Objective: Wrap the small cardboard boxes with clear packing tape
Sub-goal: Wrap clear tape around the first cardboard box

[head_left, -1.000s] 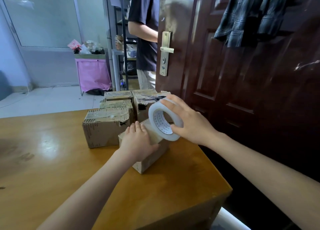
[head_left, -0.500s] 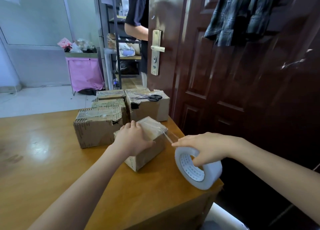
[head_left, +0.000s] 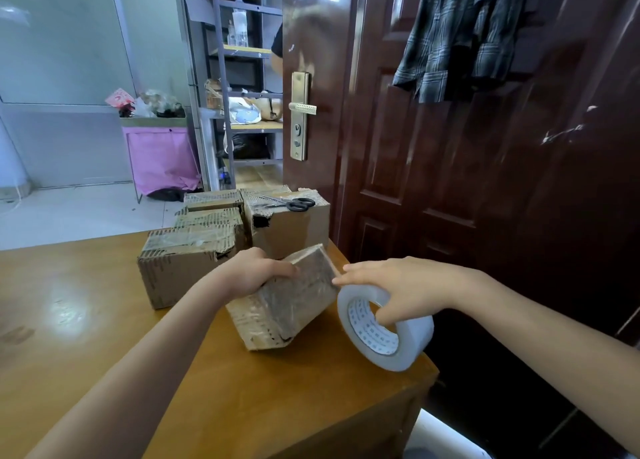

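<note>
A small cardboard box (head_left: 287, 302) covered in shiny tape stands tilted on the wooden table (head_left: 86, 337), its far end raised. My left hand (head_left: 254, 271) grips its upper left edge, fingers curled over the top. My right hand (head_left: 398, 285) holds the roll of clear packing tape (head_left: 384, 327) just right of the box, with fingers hooked through the core and the index finger stretched toward the box's right corner.
Several more cardboard boxes (head_left: 180, 261) are stacked behind, and black scissors (head_left: 298, 204) lie on the rear right one. A dark wooden door (head_left: 450, 181) stands close on the right, with a plaid shirt (head_left: 464, 32) hanging on it. The table's right corner (head_left: 433, 372) lies under the tape roll.
My left hand has tipped the box up onto its near edge. The tape roll, earlier above the box, came down to its right side and now sits close against it.
</note>
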Motion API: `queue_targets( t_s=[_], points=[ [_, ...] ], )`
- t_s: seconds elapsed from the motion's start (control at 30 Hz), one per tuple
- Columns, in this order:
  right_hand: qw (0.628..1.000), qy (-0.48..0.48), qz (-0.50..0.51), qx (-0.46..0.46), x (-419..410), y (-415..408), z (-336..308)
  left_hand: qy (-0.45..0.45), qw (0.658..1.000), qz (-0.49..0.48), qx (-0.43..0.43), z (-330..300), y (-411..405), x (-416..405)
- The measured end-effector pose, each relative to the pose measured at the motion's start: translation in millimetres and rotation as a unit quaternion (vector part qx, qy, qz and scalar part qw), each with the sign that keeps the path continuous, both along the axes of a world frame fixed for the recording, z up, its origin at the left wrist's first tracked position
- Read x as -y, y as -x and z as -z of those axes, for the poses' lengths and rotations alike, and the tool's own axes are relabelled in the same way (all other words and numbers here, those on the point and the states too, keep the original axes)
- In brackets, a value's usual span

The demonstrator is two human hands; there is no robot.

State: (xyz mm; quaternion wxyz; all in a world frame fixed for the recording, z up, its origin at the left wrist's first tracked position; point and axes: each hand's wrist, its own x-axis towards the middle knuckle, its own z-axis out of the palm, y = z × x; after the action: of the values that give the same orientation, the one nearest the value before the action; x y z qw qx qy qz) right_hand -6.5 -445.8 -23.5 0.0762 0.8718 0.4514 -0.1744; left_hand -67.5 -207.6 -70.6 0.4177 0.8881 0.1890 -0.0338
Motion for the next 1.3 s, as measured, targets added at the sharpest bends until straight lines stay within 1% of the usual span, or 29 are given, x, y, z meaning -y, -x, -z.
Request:
queue_targets(
  t_s=[0.1,0.3,0.47,0.6,0.67,0.77,0.8,0.83,0.87,0.9,0.93,0.97,1.0,1.03,1.07,1.1,1.17,1.23,1.3],
  points=[
    [1.0,-0.005,-0.015,0.004,-10,0,3,0.081,0.997,0.004,-0.018,-1,1,-6],
    [1.0,-0.014,-0.028,-0.004,-23,-8,10,0.152,0.987,-0.003,-0.05,4,-2,-21],
    [0.999,-0.011,-0.03,-0.002,-32,-12,5,0.188,0.978,0.011,-0.087,4,-5,-31],
    [0.998,0.02,-0.016,-0.055,-46,-19,-13,0.209,0.973,0.012,-0.095,5,-5,-38],
    [0.997,0.042,-0.017,-0.066,-53,-21,-24,0.217,0.971,0.013,-0.102,6,-5,-40],
    [0.996,0.057,-0.015,-0.062,-66,-22,-34,0.243,0.965,0.009,-0.099,7,-4,-42],
    [0.996,0.059,-0.014,-0.059,-70,-23,-35,0.234,0.969,0.002,-0.08,7,-4,-41],
    [0.997,0.059,-0.014,-0.058,-74,-24,-36,0.197,0.979,0.003,-0.043,7,-6,-40],
    [0.997,0.057,-0.012,-0.059,-78,-25,-38,0.132,0.991,0.015,0.007,9,-8,-39],
    [0.997,0.054,-0.011,-0.062,-82,-25,-39,0.041,0.996,0.037,0.066,11,-10,-39],
    [0.997,0.05,-0.011,-0.064,-86,-25,-40,-0.059,0.988,0.058,0.129,15,-11,-38],
    [0.997,0.047,-0.014,-0.059,-90,-26,-41,-0.151,0.97,0.075,0.175,19,-13,-37],
    [0.998,0.045,-0.019,-0.051,-93,-26,-42,-0.233,0.948,0.086,0.199,21,-13,-34],
    [0.998,0.043,-0.024,-0.042,-96,-26,-42,-0.303,0.928,0.09,0.199,22,-13,-31],
    [0.998,0.044,-0.026,-0.036,-98,-27,-42,-0.351,0.913,0.089,0.188,22,-12,-29],
    [0.998,0.046,-0.027,-0.031,-99,-27,-42,-0.376,0.906,0.085,0.173,20,-12,-26],
    [0.999,0.033,-0.028,-0.018,-97,-26,-41,-0.384,0.908,0.081,0.144,13,-8,-17],
    [0.999,-0.026,-0.023,-0.006,-88,-24,-37,-0.372,0.918,0.082,0.114,8,-4,-7],
    [0.994,-0.111,-0.014,0.004,-78,-23,-28,-0.405,0.906,0.092,0.079,8,-2,4]
  ],
)
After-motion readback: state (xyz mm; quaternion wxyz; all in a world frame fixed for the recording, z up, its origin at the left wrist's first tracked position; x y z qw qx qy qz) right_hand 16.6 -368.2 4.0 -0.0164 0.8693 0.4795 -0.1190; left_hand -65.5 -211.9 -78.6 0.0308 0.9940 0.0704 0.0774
